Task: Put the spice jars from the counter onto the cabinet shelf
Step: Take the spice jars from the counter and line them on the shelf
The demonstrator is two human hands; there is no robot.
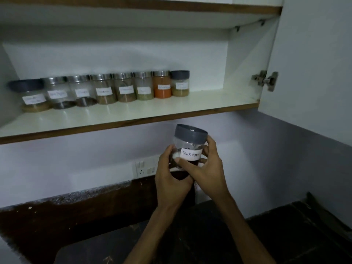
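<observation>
I hold a clear jar point(190, 139) with a grey lid and a white label reading "Black Pepper" in both hands, just below the front edge of the cabinet shelf point(171, 109). My left hand point(172, 180) wraps its left side and base. My right hand point(206, 168) grips its right side, thumb across the front. Along the back of the shelf stands a row of several labelled spice jars point(106, 88), from a grey-lidded one point(31, 96) at the left to another grey-lidded one point(180, 83) at the right.
The shelf is bare to the right of the row and along its front. The open cabinet door point(308, 63) hangs at the right on a hinge point(265, 80). A wall socket point(143, 168) sits left of my hands. The dark counter point(285, 235) lies below.
</observation>
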